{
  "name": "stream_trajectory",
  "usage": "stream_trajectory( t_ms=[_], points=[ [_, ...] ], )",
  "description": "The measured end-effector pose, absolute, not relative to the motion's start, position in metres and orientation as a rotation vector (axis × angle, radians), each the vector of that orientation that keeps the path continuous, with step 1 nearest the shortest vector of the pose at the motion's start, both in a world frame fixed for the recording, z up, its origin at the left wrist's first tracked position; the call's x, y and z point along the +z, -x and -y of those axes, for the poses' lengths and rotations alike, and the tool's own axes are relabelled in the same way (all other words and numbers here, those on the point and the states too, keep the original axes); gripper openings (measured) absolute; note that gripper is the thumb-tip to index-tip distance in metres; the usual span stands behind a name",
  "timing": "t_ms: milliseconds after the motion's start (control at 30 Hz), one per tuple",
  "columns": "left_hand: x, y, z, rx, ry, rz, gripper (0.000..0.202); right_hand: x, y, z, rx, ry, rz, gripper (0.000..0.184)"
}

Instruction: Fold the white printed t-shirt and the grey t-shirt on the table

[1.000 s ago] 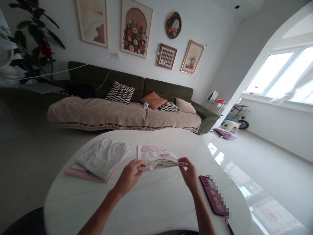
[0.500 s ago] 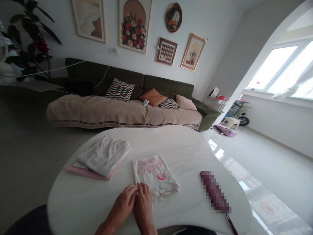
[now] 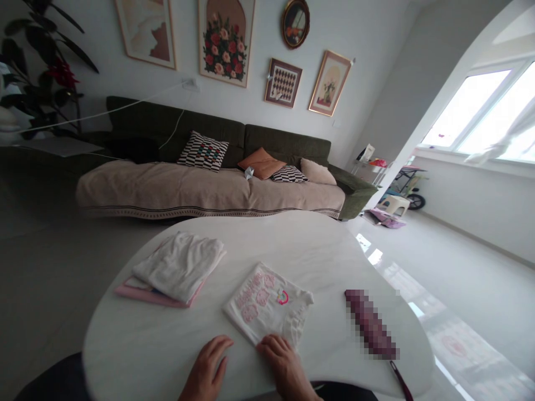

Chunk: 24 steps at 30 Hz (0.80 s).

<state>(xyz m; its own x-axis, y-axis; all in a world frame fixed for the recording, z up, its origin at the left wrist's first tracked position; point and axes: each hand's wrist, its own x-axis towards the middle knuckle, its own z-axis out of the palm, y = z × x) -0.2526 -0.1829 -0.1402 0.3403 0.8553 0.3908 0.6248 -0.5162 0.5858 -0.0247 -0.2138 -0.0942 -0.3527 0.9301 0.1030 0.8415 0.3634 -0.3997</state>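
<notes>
While the left fingers point(image 3: 216, 347) stand loosely parted, empty, the bunched right fingers point(image 3: 275, 344) touch the printed garment point(image 3: 267, 305), grip unclear.

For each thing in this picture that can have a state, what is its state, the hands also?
Printed cloth: folded, lying on table
Clothes pile: folded, stacked
Left hand: open, holding nothing
Right hand: fingers on printed cloth's near edge
Throw: spread over sofa
Maroon item: lying on table, pixelated
Window: bright, cannot tell if shut
</notes>
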Motion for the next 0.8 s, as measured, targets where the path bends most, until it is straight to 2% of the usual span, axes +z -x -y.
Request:
stream_trajectory(
  t_ms=[133, 300, 433, 567, 633, 800],
  points=[
    [-0.148, 0.261, 0.190, 0.869, -2.383, -1.289, 0.032, -0.072, -0.058, 0.209, 0.403, 1.666, 2.398, 0.042],
    [-0.158, 0.263, 0.191, 0.856, -2.457, -1.326, 0.033, -0.047, -0.126, 0.179, 0.175, 2.187, 2.070, 0.048],
    [-0.159, 0.261, 0.188, 0.877, -2.553, -1.327, 0.032, -0.060, -0.073, 0.160, 0.050, 2.449, 1.717, 0.044],
    [-0.155, 0.263, 0.187, 0.945, -2.681, -1.307, 0.028, -0.098, 0.025, 0.151, 0.051, 2.682, 1.366, 0.073],
    [-0.154, 0.265, 0.185, 1.018, -2.757, -1.255, 0.026, -0.112, 0.056, 0.145, 0.041, 2.759, 1.244, 0.077],
    [-0.158, 0.267, 0.178, 1.093, -2.895, -1.158, 0.024, -0.121, 0.042, 0.130, 0.057, 2.677, 1.418, 0.074]
  ],
)
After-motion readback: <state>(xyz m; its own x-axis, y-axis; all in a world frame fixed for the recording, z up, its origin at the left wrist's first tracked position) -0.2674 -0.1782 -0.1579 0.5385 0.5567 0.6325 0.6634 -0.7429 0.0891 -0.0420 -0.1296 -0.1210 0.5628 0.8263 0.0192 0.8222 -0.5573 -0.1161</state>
